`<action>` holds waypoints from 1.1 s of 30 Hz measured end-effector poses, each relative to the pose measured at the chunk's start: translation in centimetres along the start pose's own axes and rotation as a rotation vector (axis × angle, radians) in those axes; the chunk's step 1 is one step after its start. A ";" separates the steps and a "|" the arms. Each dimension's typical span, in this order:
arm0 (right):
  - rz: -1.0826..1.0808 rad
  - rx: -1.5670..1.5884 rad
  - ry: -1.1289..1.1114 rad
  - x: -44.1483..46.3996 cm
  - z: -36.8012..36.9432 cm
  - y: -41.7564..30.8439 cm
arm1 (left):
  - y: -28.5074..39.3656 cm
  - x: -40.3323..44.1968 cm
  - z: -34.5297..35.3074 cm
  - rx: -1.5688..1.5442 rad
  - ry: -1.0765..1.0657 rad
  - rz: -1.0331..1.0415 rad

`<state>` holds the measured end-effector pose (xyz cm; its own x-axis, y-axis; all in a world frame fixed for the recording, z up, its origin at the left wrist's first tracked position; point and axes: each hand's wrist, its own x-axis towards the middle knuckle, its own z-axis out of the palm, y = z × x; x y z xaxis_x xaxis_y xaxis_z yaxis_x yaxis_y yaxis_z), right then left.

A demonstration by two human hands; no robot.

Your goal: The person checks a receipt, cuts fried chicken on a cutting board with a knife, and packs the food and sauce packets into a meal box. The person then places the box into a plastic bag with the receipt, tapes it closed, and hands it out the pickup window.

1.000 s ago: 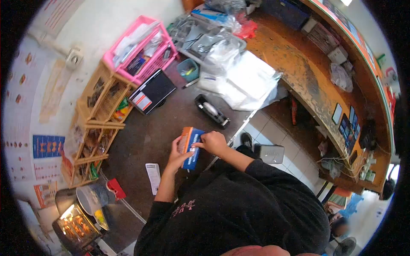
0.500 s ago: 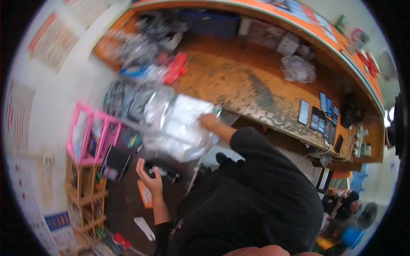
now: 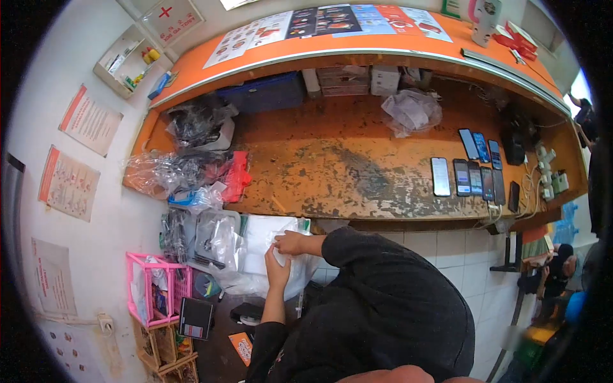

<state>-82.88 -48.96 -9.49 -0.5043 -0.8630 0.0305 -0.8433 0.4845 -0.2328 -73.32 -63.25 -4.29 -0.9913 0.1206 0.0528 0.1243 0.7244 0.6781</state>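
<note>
nearest you on the left, an orange box point(image 3: 241, 348) lies on the dark table point(image 3: 218, 345), just beside a black dispenser point(image 3: 246, 313). a flat black device point(image 3: 195, 318) is left of that dispenser, near a pink basket point(image 3: 163, 295), and a small teal cup point(image 3: 205, 285) sits right of the basket. at the table's far end, your left hand point(image 3: 278, 269) and right hand point(image 3: 292, 243) meet over the white plastic stack point(image 3: 260, 231), which lies close to the scuffed wooden counter point(image 3: 306, 191). your fingers are bent and touch the white plastic, near each other; you cannot tell whether either hand pinches a layer or only presses on it. beyond, the counter runs across, with a red bag point(image 3: 238, 177) on its left part and several phones point(image 3: 474, 177) laid out on its right. farther back, a crumpled clear bag point(image 3: 412, 112) and a blue bin point(image 3: 265, 94) sit below the orange upper shelf point(image 3: 185, 69), whose top carries printed menus point(image 3: 319, 22).
</note>
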 end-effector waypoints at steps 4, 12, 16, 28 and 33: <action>-0.151 0.045 -0.034 0.1 0.0 2.0 | -0.5 -0.7 0.7 0.034 -0.019 -0.045; -0.013 0.425 -0.091 3.3 -1.7 1.4 | -1.3 0.5 1.3 0.058 0.209 -0.054; 0.052 0.704 0.145 2.8 -6.3 -1.5 | -4.7 1.5 3.3 0.056 0.224 -0.295; 0.286 0.737 -0.017 1.5 -16.6 0.1 | -3.7 1.7 3.4 -0.047 0.355 -0.407; 0.296 0.690 0.205 0.4 -32.3 -3.1 | -3.0 2.7 1.8 0.029 0.096 -0.590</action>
<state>-86.49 -46.23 22.66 -0.7711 -0.6356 0.0364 -0.3954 0.4333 -0.8099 -76.32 -63.85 -7.48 -0.8926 -0.3685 -0.2596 -0.4485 0.6686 0.5931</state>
